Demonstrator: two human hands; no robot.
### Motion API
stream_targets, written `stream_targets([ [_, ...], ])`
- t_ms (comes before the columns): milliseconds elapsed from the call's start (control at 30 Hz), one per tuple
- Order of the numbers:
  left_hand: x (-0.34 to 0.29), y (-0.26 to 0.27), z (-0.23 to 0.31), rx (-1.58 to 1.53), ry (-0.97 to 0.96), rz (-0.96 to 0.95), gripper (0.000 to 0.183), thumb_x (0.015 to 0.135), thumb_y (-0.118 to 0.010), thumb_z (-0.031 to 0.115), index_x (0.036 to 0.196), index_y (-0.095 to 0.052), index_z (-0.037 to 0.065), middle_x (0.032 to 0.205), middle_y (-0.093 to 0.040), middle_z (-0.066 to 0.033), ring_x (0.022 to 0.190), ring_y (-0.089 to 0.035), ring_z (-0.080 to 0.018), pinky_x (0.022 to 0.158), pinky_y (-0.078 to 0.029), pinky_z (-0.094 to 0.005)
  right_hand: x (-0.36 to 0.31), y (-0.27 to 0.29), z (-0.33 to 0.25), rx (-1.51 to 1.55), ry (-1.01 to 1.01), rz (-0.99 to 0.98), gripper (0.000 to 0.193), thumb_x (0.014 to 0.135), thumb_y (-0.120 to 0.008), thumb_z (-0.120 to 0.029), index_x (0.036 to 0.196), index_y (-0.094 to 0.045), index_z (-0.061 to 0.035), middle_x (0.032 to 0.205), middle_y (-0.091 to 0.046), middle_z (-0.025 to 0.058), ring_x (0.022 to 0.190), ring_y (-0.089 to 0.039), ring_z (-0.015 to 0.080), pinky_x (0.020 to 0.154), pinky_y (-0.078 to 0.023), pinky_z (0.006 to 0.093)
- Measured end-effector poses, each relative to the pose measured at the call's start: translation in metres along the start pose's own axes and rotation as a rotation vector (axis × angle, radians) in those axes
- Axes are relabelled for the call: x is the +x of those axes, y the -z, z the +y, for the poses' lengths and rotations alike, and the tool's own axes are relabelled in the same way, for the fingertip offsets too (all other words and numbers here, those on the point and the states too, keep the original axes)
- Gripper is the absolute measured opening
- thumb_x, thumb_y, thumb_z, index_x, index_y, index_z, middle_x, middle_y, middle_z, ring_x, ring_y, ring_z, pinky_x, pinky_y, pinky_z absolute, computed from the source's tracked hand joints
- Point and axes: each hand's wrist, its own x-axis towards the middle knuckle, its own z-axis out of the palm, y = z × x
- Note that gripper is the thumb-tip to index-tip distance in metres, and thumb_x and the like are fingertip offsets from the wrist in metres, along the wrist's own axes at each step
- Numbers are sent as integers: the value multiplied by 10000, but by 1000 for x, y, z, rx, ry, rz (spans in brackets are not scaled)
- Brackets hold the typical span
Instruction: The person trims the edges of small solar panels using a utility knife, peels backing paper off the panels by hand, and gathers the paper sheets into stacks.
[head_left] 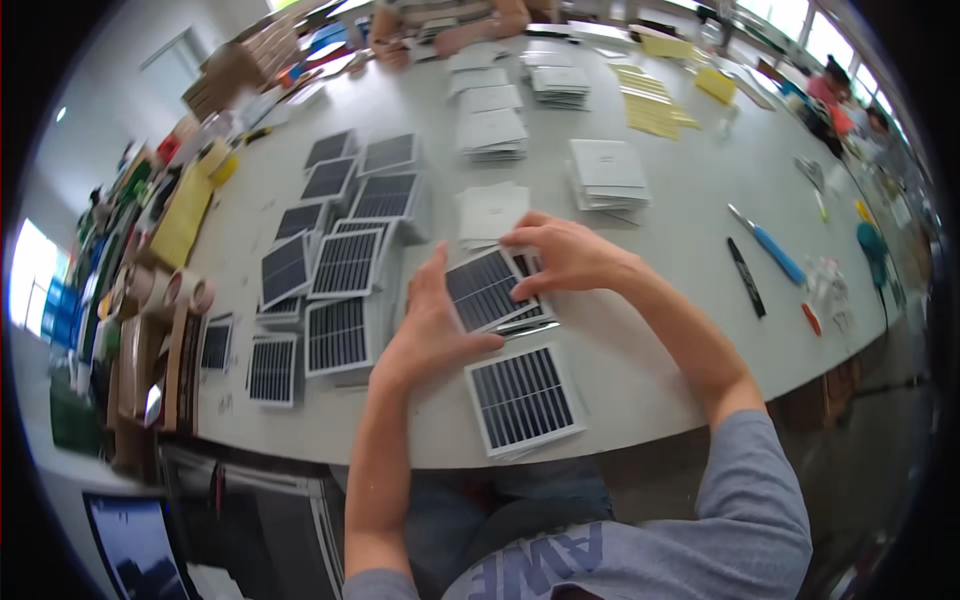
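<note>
A small solar panel with dark cells and a white frame is tilted over a short stack of similar panels in the middle of the table. My right hand grips its right edge, fingers at the far corner and thumb on the face. On the panel's left side is my left hand, fingers stretched out and thumb apart, close along the edge; whether it touches cannot be made out. Nearer to me lies another stack of panels. Beyond my hands are white square pieces.
Several panel stacks stand to the left. White stacks and yellow sheets lie farther back. At right are a blue-handled tool and a black marker. Tape rolls sit at the left edge. Another person works opposite.
</note>
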Motion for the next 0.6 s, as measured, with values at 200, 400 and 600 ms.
stream_targets([
  [200,-7,14,-10,18,135,-34,1128,612,-890,233,1487,-238,-50,1462,-350,-198,1387,-346,-321,1154,-307,-368,12,-4,-4,250,-109,-60,613,740,-828,-315,1237,-616,-25,1084,-568,106,849,-566,187,796,-498,311],
  [400,-3,6,-16,-18,87,-42,1137,581,-918,220,1481,-269,-28,1447,-367,-189,1345,-394,-318,1136,-335,-381,8,-8,-10,96,-51,67,436,790,-799,-240,1120,-647,2,1019,-613,73,773,-585,127,734,-505,278],
  [600,-7,7,-14,-195,122,33,1159,584,-913,220,1508,-245,14,1451,-356,-204,1362,-366,-332,1150,-316,-388,17,29,-32,512,-301,354,107,874,-697,-59,927,-662,27,739,-648,25,629,-593,79,584,-498,216],
])
